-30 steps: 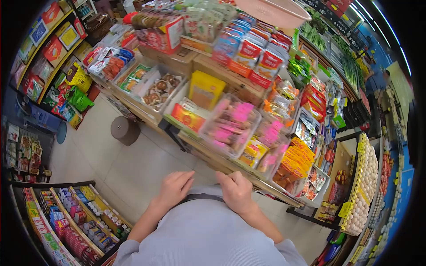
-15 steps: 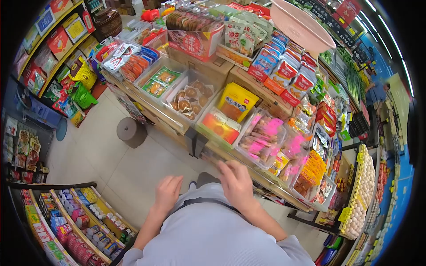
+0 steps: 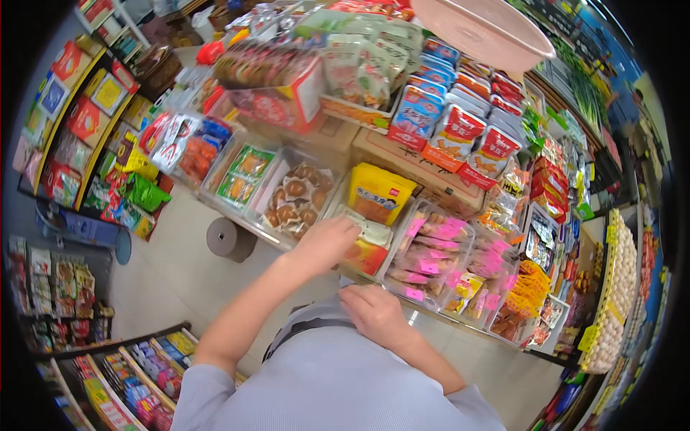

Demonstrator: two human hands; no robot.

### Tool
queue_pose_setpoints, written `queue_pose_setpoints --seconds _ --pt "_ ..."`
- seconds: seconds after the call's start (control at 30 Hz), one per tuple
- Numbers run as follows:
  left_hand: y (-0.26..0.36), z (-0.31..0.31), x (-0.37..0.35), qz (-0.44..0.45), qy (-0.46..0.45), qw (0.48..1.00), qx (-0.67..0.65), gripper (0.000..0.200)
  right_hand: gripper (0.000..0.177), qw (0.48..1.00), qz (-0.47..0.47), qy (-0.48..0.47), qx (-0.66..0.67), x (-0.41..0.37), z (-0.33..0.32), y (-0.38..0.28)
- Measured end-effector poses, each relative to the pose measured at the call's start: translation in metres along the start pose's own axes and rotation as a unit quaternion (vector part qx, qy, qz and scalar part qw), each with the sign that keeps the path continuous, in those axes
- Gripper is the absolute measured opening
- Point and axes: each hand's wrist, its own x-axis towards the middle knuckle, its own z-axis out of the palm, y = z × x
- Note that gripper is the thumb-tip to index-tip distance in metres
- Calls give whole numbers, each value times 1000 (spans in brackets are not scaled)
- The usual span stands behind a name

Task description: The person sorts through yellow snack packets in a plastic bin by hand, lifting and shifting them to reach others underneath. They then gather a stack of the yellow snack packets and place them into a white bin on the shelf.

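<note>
My left hand (image 3: 329, 244) reaches into a clear bin on the display counter, its fingers curled closed on the edge of a whitish flat packet (image 3: 371, 231). Under it lies a red-and-yellow packet (image 3: 363, 257). A yellow pouch (image 3: 379, 192) stands just behind, in the same bin. To the left is a bin of brown vacuum-packed food (image 3: 296, 197); to the right, packs with pink labels (image 3: 429, 251). My right hand (image 3: 377, 312) is in front of my waist below the counter's edge, fingers loosely curled together with nothing visible in them.
Snack boxes (image 3: 453, 129) rise behind the bins, with a pink basin (image 3: 485, 32) above. A round grey-brown stool (image 3: 230, 239) stands on the floor at left. Stacked eggs (image 3: 609, 287) are at the right, and a low goods shelf (image 3: 136, 373) is at lower left.
My left hand has moved from my waist up into the bin and onto the packet. My right hand has dropped slightly, and the view has shifted.
</note>
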Motion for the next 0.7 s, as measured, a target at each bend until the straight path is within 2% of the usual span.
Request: queue_pose_setpoints --seconds 0.1,0.33,0.4,0.53,0.6,0.7 --pt "-23 26 21 11 -118 992 38 24 26 999 18 34 -20 6 -6 10" --pt "-38 24 29 68 -153 985 31 23 23 991 75 88 -70 13 -24 14" --pt "-39 16 30 47 -152 987 11 24 26 987 92 93 -95 16 -19 19" --pt "-41 -20 33 6 -149 986 -76 24 28 960 178 166 -141 42 -23 14" --pt "-44 -33 33 -10 -110 985 -131 22 29 937 220 226 -148 53 -22 10" --pt "-54 -46 30 -22 -55 979 -195 21 31 913 260 243 -198 64 -23 1"
